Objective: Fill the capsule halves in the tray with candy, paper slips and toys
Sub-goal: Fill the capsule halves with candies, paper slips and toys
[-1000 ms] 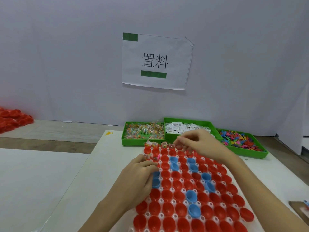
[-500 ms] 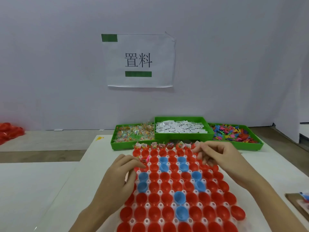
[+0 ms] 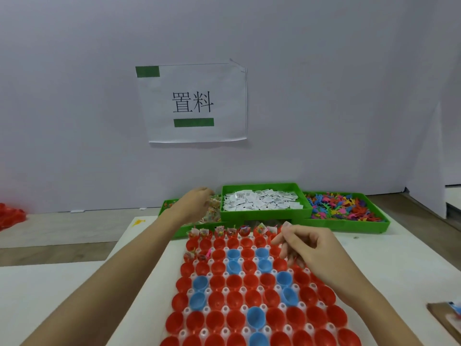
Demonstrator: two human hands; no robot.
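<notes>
A white tray (image 3: 225,309) of red and blue capsule halves lies in front of me. Its far row holds candy and paper slips, and two halves at the left of the third row hold items. My left hand (image 3: 197,203) reaches into the green candy bin (image 3: 179,233), fingers curled into the wrapped candy (image 3: 212,216). My right hand (image 3: 306,248) hovers over the tray's far right corner, fingers curled and thumb against the index tip, with nothing visible in it. The paper slips (image 3: 259,202) and the colourful toys (image 3: 341,206) lie in two more green bins behind the tray.
A white wall with a printed paper sign (image 3: 194,103) stands right behind the bins. A pile of red capsule halves (image 3: 10,216) lies far left. A brown board (image 3: 446,318) sits at the table's right edge.
My left hand has left the tray's left side and moved forward into the candy bin. My right hand has stayed near the tray's far right corner.
</notes>
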